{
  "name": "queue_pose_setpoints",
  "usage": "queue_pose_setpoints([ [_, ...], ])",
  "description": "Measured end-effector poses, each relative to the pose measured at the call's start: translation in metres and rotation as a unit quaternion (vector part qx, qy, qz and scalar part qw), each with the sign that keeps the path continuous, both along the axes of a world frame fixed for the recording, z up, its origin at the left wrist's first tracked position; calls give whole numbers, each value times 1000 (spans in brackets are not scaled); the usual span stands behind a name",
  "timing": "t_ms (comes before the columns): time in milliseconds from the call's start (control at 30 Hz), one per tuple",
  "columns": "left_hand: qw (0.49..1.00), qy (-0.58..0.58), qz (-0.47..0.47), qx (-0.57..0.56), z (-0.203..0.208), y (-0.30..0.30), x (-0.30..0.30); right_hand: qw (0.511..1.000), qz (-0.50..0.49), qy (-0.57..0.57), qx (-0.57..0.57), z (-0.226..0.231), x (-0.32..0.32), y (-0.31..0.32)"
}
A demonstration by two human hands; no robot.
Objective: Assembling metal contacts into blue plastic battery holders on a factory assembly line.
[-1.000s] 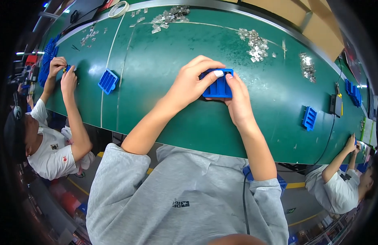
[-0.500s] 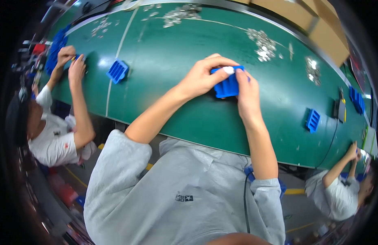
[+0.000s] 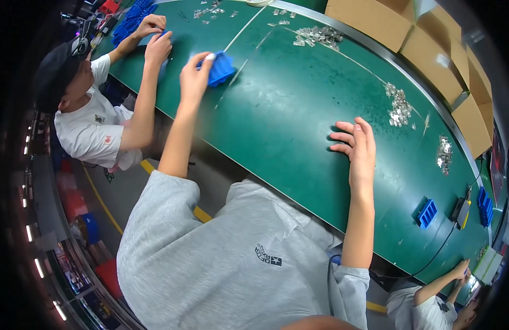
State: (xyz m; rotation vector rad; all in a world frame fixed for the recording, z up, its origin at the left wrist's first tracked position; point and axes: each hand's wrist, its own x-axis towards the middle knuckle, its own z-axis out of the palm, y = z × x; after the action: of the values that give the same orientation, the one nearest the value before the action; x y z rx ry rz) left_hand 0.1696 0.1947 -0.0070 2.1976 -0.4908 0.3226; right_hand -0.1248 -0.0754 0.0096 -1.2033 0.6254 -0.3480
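Out to the left, my left hand grips a blue slotted plastic block by its near edge, its thumb, with a white cover on the tip, against it. The block is over or on the green tabletop, by a pale line. Whether a second blue block is beneath or behind it, I cannot tell. My right hand hovers above the table further right, fingers spread and slightly curled, holding nothing.
Small shiny metal pieces lie in piles along the far side. Cardboard boxes stand beyond the table edge. Another blue block and a yellow-black tool lie to the right. Co-workers' hands are close on the left.
My left hand has carried the blue block from the middle to the left. My right hand has let go of it and opened. The view has turned left.
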Motion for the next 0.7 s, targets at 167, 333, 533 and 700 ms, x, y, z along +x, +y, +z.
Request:
queue_pose_setpoints([
  [167, 999, -45, -13, 13, -23, 8, 4, 993, -83, -65, -45, -10, -7, -14],
  [333, 946, -183, -70, 257, -13, 7, -12, 922, -273, -167, -220, 14, -49, -30],
  [533, 972, -119, -67, 193, -28, 16, 30, 748, -498, 144, -414, -4, -192, -71],
  [700, 963, -110, 43, 243, -34, 2, 59, 705, -448, 360, -415, -18, -231, -107],
])
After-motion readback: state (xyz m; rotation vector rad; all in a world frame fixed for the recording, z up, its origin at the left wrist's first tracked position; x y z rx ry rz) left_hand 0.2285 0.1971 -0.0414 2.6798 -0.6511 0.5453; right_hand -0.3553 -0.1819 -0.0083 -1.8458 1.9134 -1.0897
